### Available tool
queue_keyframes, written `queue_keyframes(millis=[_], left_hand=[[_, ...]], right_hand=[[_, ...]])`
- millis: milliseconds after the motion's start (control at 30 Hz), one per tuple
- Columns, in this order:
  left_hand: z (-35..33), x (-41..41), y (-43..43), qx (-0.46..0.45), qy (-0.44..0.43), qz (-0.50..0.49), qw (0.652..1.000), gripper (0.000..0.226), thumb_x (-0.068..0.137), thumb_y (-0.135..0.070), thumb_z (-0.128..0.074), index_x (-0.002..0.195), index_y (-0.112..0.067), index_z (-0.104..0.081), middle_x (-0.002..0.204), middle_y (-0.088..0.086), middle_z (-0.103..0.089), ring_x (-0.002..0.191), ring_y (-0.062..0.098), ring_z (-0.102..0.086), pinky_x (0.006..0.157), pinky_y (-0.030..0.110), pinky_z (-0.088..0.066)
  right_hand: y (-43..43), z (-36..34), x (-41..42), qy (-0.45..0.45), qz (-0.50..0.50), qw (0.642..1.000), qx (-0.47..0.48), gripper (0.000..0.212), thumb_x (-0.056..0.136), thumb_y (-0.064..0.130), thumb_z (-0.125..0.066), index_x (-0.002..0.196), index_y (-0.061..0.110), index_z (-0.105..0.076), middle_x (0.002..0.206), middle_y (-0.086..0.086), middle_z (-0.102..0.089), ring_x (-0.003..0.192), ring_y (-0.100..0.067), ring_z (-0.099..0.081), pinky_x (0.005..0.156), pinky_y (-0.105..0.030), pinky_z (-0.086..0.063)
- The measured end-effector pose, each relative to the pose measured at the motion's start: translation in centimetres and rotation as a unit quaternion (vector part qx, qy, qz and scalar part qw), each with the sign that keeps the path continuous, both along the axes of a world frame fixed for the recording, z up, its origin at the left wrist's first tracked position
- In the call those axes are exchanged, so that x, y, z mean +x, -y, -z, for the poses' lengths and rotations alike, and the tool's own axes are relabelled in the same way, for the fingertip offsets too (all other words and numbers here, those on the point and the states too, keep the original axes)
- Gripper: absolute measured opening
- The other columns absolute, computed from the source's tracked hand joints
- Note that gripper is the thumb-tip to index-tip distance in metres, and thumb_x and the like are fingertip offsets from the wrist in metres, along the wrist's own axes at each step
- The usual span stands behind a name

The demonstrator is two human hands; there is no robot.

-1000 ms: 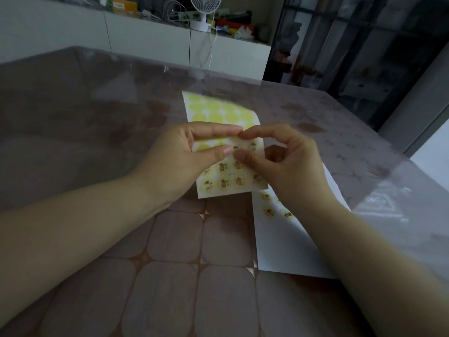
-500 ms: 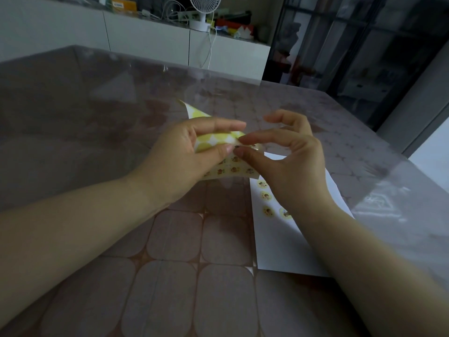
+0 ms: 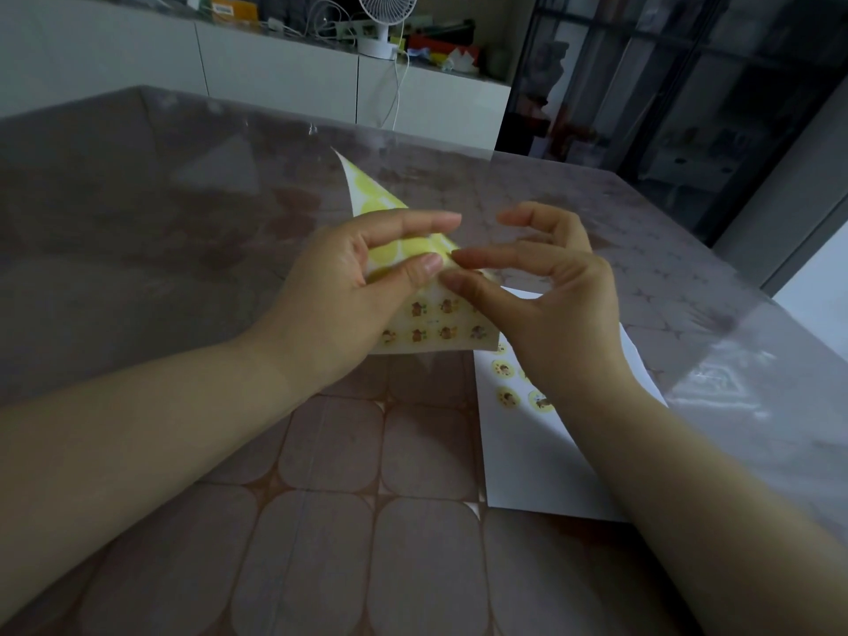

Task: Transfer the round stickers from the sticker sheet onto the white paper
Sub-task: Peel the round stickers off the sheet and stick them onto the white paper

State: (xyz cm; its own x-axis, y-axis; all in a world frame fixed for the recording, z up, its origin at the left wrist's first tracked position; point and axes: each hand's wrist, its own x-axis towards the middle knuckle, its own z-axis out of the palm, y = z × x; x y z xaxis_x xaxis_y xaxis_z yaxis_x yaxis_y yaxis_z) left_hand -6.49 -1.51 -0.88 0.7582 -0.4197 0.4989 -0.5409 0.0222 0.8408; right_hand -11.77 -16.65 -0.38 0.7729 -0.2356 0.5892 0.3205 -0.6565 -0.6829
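Observation:
A yellow sticker sheet (image 3: 433, 325) with small round picture stickers is held above the table, bent into a fold so its far half tips upward. My left hand (image 3: 348, 286) grips the sheet at the fold between thumb and fingers. My right hand (image 3: 541, 309) pinches at the sheet's right edge beside the left thumb, thumb and forefinger together, the other fingers raised. Whether a sticker is between those fingertips is hidden. The white paper (image 3: 541, 461) lies flat on the table under my right hand, with round stickers (image 3: 507, 397) stuck near its upper left.
The table (image 3: 321, 498) wears a brown rounded-tile pattern under a clear glossy cover. A white cabinet (image 3: 284, 80) behind the far edge carries a small fan (image 3: 383, 20) and clutter. Dark glass doors (image 3: 688, 84) stand at the back right.
The sheet went from lying nearly flat to being folded, its far half lifted. My right hand's spare fingers opened upward while thumb and forefinger kept pinching at the sheet's edge.

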Motion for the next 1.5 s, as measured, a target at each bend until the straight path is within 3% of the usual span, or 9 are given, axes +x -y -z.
queue_keyframes(millis=[367, 633, 767, 900, 1000, 1100, 1233, 1367, 1500], left_hand=[[-0.2, -0.2, 0.2, -0.044, -0.076, 0.034, 0.996, 0.024, 0.088, -0.009, -0.06, 0.103, -0.025, -0.068, 0.102, -0.012, -0.072, 0.092, 0.005, -0.069, 0.078, 0.018, -0.054], [0.1, 0.2, 0.1, -0.037, -0.102, 0.024, 0.994, 0.023, 0.088, -0.006, -0.061, 0.101, -0.023, -0.07, 0.104, -0.003, -0.072, 0.094, 0.012, -0.07, 0.082, 0.029, -0.056], [0.4, 0.5, 0.0, -0.013, -0.103, 0.016, 0.994, 0.021, 0.087, -0.013, -0.064, 0.103, -0.025, -0.071, 0.112, -0.001, -0.069, 0.106, 0.015, -0.065, 0.094, 0.041, -0.051], [0.4, 0.5, 0.1, -0.008, -0.126, 0.029, 0.992, 0.022, 0.088, -0.009, -0.062, 0.099, -0.026, -0.071, 0.108, -0.001, -0.071, 0.1, 0.014, -0.068, 0.088, 0.035, -0.055], [0.3, 0.4, 0.1, -0.007, -0.132, 0.036, 0.991, 0.021, 0.087, -0.007, -0.061, 0.099, -0.022, -0.07, 0.101, -0.001, -0.073, 0.092, 0.012, -0.07, 0.08, 0.027, -0.057], [0.5, 0.6, 0.1, 0.001, -0.129, 0.026, 0.991, 0.022, 0.087, -0.01, -0.062, 0.098, -0.027, -0.07, 0.108, -0.003, -0.07, 0.097, 0.011, -0.068, 0.083, 0.028, -0.055], [0.5, 0.9, -0.1, 0.015, -0.09, -0.009, 0.996, 0.026, 0.087, -0.014, -0.063, 0.104, -0.034, -0.067, 0.111, -0.016, -0.066, 0.103, 0.0, -0.063, 0.091, 0.026, -0.051], [0.4, 0.8, 0.0, 0.016, -0.095, -0.019, 0.995, 0.025, 0.087, -0.016, -0.063, 0.105, -0.034, -0.067, 0.115, -0.016, -0.064, 0.101, 0.002, -0.064, 0.088, 0.026, -0.053], [0.4, 0.5, 0.1, 0.008, -0.122, 0.011, 0.992, 0.026, 0.087, -0.014, -0.062, 0.106, -0.031, -0.067, 0.115, -0.011, -0.066, 0.097, 0.004, -0.068, 0.081, 0.025, -0.057]], right_hand=[[-0.2, 0.4, 0.2, 0.118, 0.034, 0.987, -0.103, 0.017, 0.07, 0.038, -0.074, 0.082, 0.043, -0.063, 0.108, 0.024, -0.043, 0.099, -0.016, -0.046, 0.088, -0.051, -0.041], [0.2, -0.2, -0.2, 0.062, -0.012, 0.987, -0.147, 0.009, 0.072, 0.04, -0.07, 0.078, 0.041, -0.064, 0.104, 0.023, -0.043, 0.099, -0.014, -0.047, 0.093, -0.051, -0.039], [0.4, -0.5, -0.3, -0.064, -0.058, 0.996, -0.037, 0.017, 0.069, 0.028, -0.079, 0.07, 0.041, -0.068, 0.091, 0.018, -0.048, 0.098, -0.006, -0.048, 0.091, -0.023, -0.039], [0.6, -0.8, -0.5, -0.102, -0.081, 0.99, 0.051, 0.015, 0.065, 0.024, -0.079, 0.066, 0.036, -0.07, 0.088, 0.012, -0.05, 0.081, 0.008, -0.049, 0.074, -0.005, -0.039], [0.8, -0.8, -0.3, -0.1, -0.106, 0.981, 0.129, 0.009, 0.059, 0.03, -0.077, 0.065, 0.031, -0.071, 0.09, 0.004, -0.057, 0.078, 0.004, -0.054, 0.069, -0.01, -0.044], [1.2, -1.3, -0.4, -0.12, -0.108, 0.974, 0.161, 0.019, 0.054, 0.039, -0.077, 0.068, 0.028, -0.072, 0.092, -0.008, -0.066, 0.089, -0.026, -0.061, 0.082, -0.039, -0.053], [3.8, -4.3, -2.5, -0.217, -0.075, 0.971, 0.061, 0.026, 0.051, 0.045, -0.07, 0.068, 0.026, -0.071, 0.075, 0.008, -0.071, 0.073, -0.013, -0.062, 0.078, -0.025, -0.047], [6.0, -6.8, -5.1, -0.399, -0.043, 0.896, -0.191, 0.028, 0.052, 0.057, -0.067, 0.076, 0.042, -0.07, 0.081, 0.023, -0.068, 0.075, 0.004, -0.062, 0.078, -0.023, -0.043], [6.4, -5.7, -5.8, -0.441, -0.013, 0.875, -0.199, 0.017, 0.06, 0.054, -0.068, 0.074, 0.044, -0.069, 0.079, 0.028, -0.065, 0.071, 0.011, -0.055, 0.075, -0.024, -0.042]])
